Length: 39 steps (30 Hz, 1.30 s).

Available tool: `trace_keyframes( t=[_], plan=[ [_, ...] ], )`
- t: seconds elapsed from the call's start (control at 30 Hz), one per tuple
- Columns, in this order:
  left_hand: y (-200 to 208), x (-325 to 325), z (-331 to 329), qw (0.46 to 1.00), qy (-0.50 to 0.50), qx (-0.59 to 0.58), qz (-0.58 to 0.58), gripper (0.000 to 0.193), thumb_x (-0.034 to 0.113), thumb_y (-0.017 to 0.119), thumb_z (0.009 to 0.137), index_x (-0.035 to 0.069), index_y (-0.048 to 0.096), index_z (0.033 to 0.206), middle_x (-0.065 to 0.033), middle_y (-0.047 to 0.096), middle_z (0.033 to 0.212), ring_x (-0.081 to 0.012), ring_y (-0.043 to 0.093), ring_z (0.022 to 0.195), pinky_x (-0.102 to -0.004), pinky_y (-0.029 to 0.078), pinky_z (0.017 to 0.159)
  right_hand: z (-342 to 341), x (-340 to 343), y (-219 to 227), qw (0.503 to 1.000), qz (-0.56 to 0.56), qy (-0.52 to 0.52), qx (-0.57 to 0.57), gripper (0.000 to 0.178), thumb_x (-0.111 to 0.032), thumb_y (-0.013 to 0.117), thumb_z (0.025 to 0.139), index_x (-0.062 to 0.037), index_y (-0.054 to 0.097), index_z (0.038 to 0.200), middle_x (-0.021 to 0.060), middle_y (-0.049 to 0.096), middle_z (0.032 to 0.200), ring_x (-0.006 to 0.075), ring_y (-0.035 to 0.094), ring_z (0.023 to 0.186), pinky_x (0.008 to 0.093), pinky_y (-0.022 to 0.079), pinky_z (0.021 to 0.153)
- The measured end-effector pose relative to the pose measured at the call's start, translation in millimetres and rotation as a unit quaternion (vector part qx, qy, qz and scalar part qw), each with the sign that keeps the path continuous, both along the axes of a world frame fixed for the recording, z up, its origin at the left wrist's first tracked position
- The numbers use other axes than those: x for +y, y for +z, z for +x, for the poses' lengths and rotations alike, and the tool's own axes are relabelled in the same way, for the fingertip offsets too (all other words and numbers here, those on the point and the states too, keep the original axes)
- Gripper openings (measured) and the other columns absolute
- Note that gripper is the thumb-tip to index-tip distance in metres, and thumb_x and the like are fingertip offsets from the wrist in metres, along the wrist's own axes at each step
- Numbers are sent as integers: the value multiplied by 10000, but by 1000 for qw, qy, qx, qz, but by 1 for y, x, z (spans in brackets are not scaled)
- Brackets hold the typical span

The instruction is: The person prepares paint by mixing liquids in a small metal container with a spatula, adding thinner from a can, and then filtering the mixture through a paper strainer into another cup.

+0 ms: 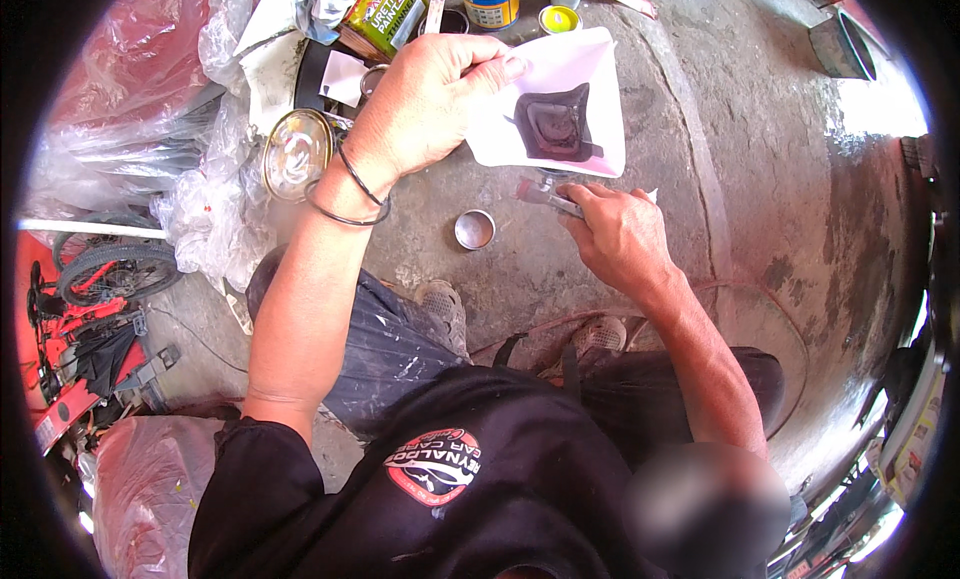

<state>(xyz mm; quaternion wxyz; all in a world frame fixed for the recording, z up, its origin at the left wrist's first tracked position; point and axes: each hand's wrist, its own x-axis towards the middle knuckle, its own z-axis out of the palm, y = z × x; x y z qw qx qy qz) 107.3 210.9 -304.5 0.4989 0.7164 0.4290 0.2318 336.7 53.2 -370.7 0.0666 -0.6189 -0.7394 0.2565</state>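
Thumb and fingers of my left hand (435, 104) are closed on the upper left edge of a white paper paint strainer (600, 69). Dark, wet-looking paint covers its middle. Below it, my right hand (620, 229) is wrapped round a metal tool that looks like a small spray gun (545, 195). The strainer sits just over a round metal rim, mostly hidden behind it, so I cannot tell if they touch. A small round metal lid or cup (475, 230) lies on the floor between my arms.
A green-and-yellow thinner can (383, 17), a yellow-and-blue paint can (490, 3) and a yellow-filled tub (560, 20) stand at the far side. A round tin lid (298, 155) leans near plastic sheeting (130, 89). A thin hose (770, 297) curves across the concrete floor.
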Motion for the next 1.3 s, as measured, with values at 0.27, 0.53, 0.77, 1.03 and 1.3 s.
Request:
trace_keyframes(
  t=[0.27,0.53,0.77,1.03,1.3],
  plan=[
    [-5,-6,9,999,-26,16,24,299,297,701,1131,16,802,1127,102,654,820,5,578,755,-240,502,654,7,-1,-4,1000,-4,3,-18,328,-248,730,1015,-120,736,1317,146,814,1064,355,789,1009,527,575,945],
    [-8,-9,7,989,8,87,117,302,300,730,1096,49,815,1242,-85,772,854,-84,648,741,-300,550,688,5,5,-4,1000,26,15,2,340,-246,760,981,-122,752,1298,184,806,1015,399,777,951,535,581,880],
    [1,-13,0,994,21,92,48,519,489,624,1145,23,776,1314,-101,743,877,-139,644,792,-339,550,747,2,10,-6,998,55,14,14,326,-214,776,959,-74,750,1252,213,794,989,432,771,918,540,591,841],
    [-14,26,-27,972,175,21,155,525,379,776,1063,25,685,1439,-72,806,1033,-129,749,837,-287,611,789,8,8,-3,997,71,11,-1,297,-208,779,958,-44,754,1204,237,793,966,439,777,892,535,604,817],
    [-127,206,-132,832,466,201,225,1632,600,1089,516,-44,161,1695,-315,307,1667,-439,326,1587,-502,335,1322,-3,0,12,998,66,-21,12,241,-210,779,966,-81,757,1168,190,791,966,445,762,888,556,605,821]
  ],
)
